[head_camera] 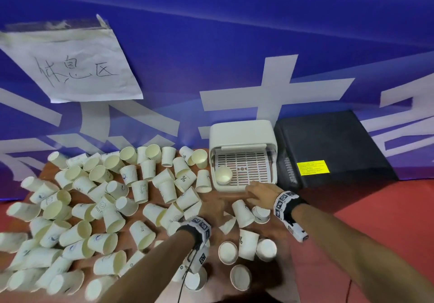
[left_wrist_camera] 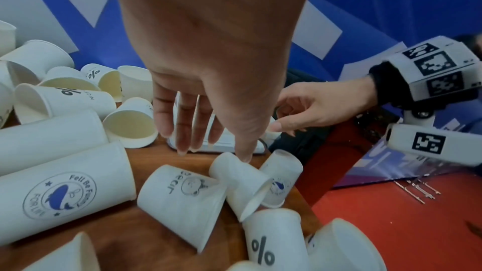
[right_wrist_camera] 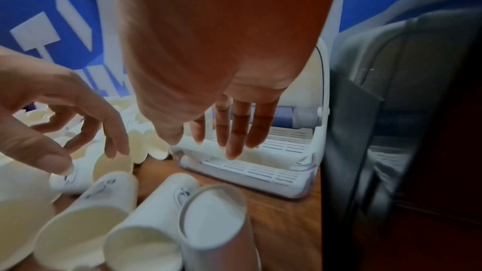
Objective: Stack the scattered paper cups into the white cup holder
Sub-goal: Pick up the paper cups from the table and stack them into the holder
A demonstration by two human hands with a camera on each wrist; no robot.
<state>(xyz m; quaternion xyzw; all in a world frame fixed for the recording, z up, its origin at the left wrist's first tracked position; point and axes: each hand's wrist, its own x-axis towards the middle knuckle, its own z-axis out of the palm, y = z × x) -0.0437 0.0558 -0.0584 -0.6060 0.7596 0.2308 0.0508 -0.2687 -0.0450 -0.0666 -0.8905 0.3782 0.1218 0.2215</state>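
Left hand (head_camera: 212,205) fingers extended, nothing held, above scattered white paper cups (head_camera: 141,189) on brown wooden surface (left_wrist_camera: 146,240), right hand (head_camera: 260,193) likewise empty, at white plastic cup holder (head_camera: 242,133) front edge, one cup (head_camera: 223,175) seated at holder's 9 o'clock.

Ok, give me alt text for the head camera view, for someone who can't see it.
Two bare hands reach over a wooden table strewn with paper cups: the right hand, fingers straight, at the front edge of a white cup holder holding one cup, the left hand open among the cups. A black box stands beside the holder, before a blue banner.
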